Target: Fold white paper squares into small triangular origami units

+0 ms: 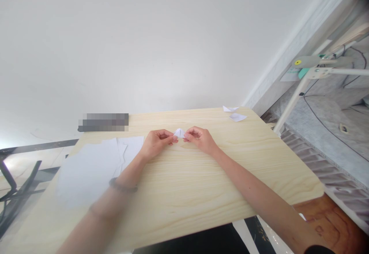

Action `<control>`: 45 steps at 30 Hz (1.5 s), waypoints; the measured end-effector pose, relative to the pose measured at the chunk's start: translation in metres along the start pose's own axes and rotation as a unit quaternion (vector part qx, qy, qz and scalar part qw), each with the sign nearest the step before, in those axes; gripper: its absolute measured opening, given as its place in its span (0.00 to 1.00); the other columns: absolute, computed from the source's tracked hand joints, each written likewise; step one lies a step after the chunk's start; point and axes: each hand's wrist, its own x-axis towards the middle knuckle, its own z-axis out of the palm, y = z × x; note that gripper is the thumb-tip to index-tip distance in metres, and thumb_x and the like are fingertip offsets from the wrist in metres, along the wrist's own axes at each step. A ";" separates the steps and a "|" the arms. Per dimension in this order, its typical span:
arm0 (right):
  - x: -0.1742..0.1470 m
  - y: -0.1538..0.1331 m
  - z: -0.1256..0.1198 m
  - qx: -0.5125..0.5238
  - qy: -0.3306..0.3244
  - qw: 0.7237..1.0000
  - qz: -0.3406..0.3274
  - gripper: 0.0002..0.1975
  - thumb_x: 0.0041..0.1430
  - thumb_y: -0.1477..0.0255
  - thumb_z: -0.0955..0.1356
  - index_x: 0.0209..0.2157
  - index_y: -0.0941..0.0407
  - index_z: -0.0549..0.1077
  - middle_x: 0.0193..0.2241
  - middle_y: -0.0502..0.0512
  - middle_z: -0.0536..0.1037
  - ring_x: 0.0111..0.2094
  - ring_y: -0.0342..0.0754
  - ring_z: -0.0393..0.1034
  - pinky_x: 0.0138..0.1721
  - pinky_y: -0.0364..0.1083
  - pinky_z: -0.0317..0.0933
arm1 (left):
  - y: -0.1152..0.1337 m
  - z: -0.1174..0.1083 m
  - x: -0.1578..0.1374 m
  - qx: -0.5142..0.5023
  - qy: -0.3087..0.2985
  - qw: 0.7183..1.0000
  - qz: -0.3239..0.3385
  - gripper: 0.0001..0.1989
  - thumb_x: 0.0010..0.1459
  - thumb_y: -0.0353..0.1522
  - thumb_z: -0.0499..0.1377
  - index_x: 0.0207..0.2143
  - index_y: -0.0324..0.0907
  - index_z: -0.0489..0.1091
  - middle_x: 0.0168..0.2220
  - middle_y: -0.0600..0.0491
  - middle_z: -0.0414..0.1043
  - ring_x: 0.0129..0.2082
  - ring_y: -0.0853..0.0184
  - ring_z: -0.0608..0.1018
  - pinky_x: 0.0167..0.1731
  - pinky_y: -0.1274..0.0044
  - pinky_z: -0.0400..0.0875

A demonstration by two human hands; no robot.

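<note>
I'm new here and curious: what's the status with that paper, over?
Left hand, right hand: both pinching. Small folded white paper: held between them. White sheets: off to the left, on the table.

Folded paper [179, 133], fingers [168, 140] pinching both sides, table [178, 185]

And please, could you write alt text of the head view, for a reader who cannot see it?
A person's left grip and right grip pinch a small folded paper between them, over a pale table. White sheets lie on its left, two folded pieces near its far right corner.
</note>
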 end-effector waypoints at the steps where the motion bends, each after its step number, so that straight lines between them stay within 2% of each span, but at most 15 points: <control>1: 0.000 0.000 0.000 0.000 0.003 1.000 0.000 0.11 0.53 0.64 0.64 0.30 0.57 0.69 0.27 0.53 0.76 0.30 0.46 0.72 0.34 0.44 0.65 | 0.001 0.000 0.000 -0.006 -0.001 1.000 -0.003 0.16 0.43 0.41 0.61 0.28 0.37 0.71 0.26 0.51 0.74 0.26 0.69 0.74 0.29 0.78 0.67; 6: -0.001 -0.001 0.001 -0.014 0.014 1.000 -0.006 0.11 0.53 0.64 0.64 0.30 0.57 0.68 0.25 0.52 0.75 0.29 0.45 0.73 0.33 0.43 0.65 | 0.001 0.002 0.000 -0.057 -0.017 0.998 -0.014 0.16 0.44 0.40 0.62 0.30 0.36 0.69 0.27 0.49 0.75 0.29 0.66 0.75 0.30 0.76 0.69; 12: -0.001 -0.001 0.004 0.001 0.030 1.000 -0.007 0.10 0.52 0.64 0.64 0.30 0.57 0.65 0.25 0.51 0.73 0.26 0.44 0.73 0.30 0.42 0.65 | -0.001 0.003 0.001 -0.069 -0.021 0.997 -0.014 0.15 0.45 0.38 0.62 0.31 0.36 0.67 0.27 0.48 0.75 0.28 0.67 0.75 0.30 0.76 0.69; 18: -0.001 -0.003 0.004 -0.012 0.014 0.999 -0.033 0.08 0.53 0.66 0.64 0.31 0.56 0.64 0.26 0.50 0.72 0.27 0.43 0.72 0.31 0.42 0.64 | 0.001 0.001 0.001 -0.058 -0.034 0.997 -0.039 0.23 0.45 0.37 0.62 0.43 0.38 0.64 0.27 0.50 0.75 0.29 0.66 0.76 0.32 0.75 0.69; 22: -0.003 -0.006 0.003 -0.067 0.005 0.995 -0.076 0.06 0.54 0.68 0.63 0.30 0.56 0.65 0.26 0.49 0.71 0.28 0.42 0.71 0.32 0.42 0.63 | 0.003 0.001 0.000 -0.027 -0.075 0.997 -0.022 0.18 0.46 0.40 0.60 0.38 0.38 0.70 0.31 0.49 0.75 0.33 0.64 0.76 0.31 0.76 0.68; 26: -0.004 -0.008 0.005 -0.098 0.002 0.990 -0.096 0.06 0.54 0.68 0.63 0.31 0.55 0.65 0.27 0.50 0.72 0.29 0.42 0.70 0.32 0.42 0.63 | 0.004 0.002 -0.001 0.000 -0.082 0.997 -0.011 0.17 0.47 0.41 0.58 0.35 0.38 0.72 0.29 0.50 0.75 0.32 0.65 0.75 0.30 0.77 0.68; 34: -0.003 -0.006 0.008 -0.037 -0.017 0.998 -0.039 0.11 0.53 0.66 0.64 0.37 0.56 0.64 0.29 0.51 0.75 0.27 0.42 0.71 0.30 0.40 0.62 | 0.002 0.002 -0.001 -0.005 -0.072 0.997 -0.014 0.17 0.46 0.41 0.58 0.33 0.36 0.72 0.30 0.49 0.75 0.31 0.64 0.75 0.32 0.76 0.68; 39: -0.002 -0.010 0.005 -0.131 -0.033 0.989 -0.065 0.11 0.54 0.66 0.62 0.26 0.58 0.69 0.21 0.49 0.72 0.21 0.38 0.62 0.23 0.38 0.54 | 0.004 0.002 -0.002 -0.008 -0.069 0.998 -0.007 0.17 0.46 0.41 0.58 0.33 0.37 0.72 0.28 0.49 0.75 0.30 0.65 0.75 0.33 0.75 0.68; 45: -0.003 -0.010 0.004 -0.146 -0.061 0.986 -0.061 0.15 0.55 0.64 0.60 0.21 0.59 0.68 0.17 0.47 0.66 0.18 0.37 0.53 0.20 0.38 0.48 | 0.006 0.000 -0.003 -0.026 -0.083 0.996 -0.023 0.18 0.45 0.41 0.60 0.34 0.37 0.72 0.29 0.48 0.75 0.31 0.63 0.76 0.34 0.73 0.69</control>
